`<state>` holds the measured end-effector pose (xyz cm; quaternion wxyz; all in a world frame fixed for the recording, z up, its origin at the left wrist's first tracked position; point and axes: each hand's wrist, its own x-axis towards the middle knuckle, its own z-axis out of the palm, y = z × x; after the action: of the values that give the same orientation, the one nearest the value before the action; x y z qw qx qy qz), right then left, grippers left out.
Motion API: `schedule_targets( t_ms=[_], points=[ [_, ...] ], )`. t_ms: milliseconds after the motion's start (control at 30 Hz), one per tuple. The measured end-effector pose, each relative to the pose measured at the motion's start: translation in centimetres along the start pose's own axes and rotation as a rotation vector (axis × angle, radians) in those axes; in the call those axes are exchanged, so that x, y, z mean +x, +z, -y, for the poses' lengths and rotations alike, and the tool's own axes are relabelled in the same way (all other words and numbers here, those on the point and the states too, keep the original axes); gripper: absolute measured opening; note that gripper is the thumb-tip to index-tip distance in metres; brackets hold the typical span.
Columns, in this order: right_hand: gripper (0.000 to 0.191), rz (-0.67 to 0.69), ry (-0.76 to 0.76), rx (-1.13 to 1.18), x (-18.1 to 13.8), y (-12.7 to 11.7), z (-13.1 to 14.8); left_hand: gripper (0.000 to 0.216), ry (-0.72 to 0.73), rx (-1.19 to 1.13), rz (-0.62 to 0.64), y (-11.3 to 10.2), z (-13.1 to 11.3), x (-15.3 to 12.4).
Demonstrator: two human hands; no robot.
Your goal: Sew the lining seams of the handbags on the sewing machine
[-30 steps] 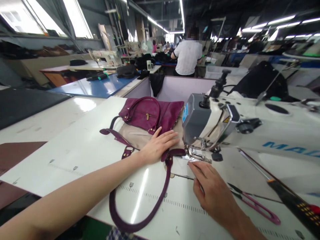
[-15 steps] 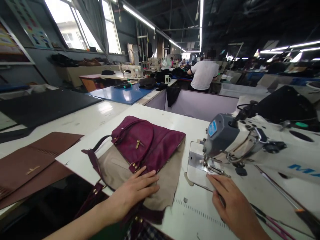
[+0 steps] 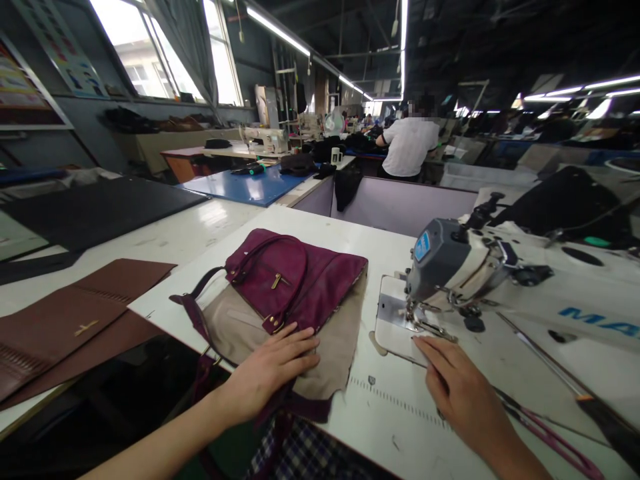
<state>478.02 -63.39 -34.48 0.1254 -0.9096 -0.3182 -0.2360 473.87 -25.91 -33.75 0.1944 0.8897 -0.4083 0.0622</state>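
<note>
A burgundy handbag (image 3: 325,275) lies on the white sewing table, with its beige lining (image 3: 327,373) spread out below and around it. My left hand (image 3: 280,360) rests flat on the lining at the bag's lower edge, fingers stretched out and holding nothing. My right hand (image 3: 457,383) lies at the near edge of the sewing machine's bed plate (image 3: 400,340). Its fingers are extended close together, with nothing visible in them; the palm side is hidden. Just beyond those fingertips is the presser foot of the sewing machine (image 3: 440,267).
Scissors with purplish handles (image 3: 560,443) and a long tool with a dark handle (image 3: 607,423) lie right of my right hand. Brown leather pieces (image 3: 115,287) lie at left. A black sheet (image 3: 100,207) and a blue tabletop (image 3: 235,187) are farther back. A person in white (image 3: 410,143) stands beyond.
The view has shifted slightly, and the bag's lower part with its straps hangs a little differently at the table edge. Both hands keep nearly the same places.
</note>
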Motion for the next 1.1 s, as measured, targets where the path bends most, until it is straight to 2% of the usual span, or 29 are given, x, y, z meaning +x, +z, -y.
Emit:
schedule_targets(
  t_ms=[200,400,533,633,733,1100],
  points=[
    [0.034,-0.016,-0.009,0.013,-0.1,-0.1,-0.1,0.043,0.021,0.024,-0.045,0.1,-0.1,0.2],
    [0.034,-0.011,-0.017,0.033,-0.1,-0.3,-0.3,0.032,0.095,0.057,-0.245,0.1,-0.4,0.3],
    [0.036,0.001,-0.01,0.033,-0.1,-0.2,-0.5,0.024,0.056,0.129,-0.399,0.6,-0.8,-0.1],
    [0.035,0.013,-0.006,0.039,-0.2,-0.2,-0.5,0.021,0.009,0.164,-0.469,0.9,-1.0,-0.4],
    [0.035,0.017,-0.001,0.05,-0.1,-0.3,-0.5,0.021,-0.013,0.173,-0.481,1.1,-1.1,-0.4],
    [0.035,0.02,0.0,0.039,0.2,-0.5,-0.3,0.02,-0.07,0.122,-0.404,0.9,-1.3,-0.1]
  ],
)
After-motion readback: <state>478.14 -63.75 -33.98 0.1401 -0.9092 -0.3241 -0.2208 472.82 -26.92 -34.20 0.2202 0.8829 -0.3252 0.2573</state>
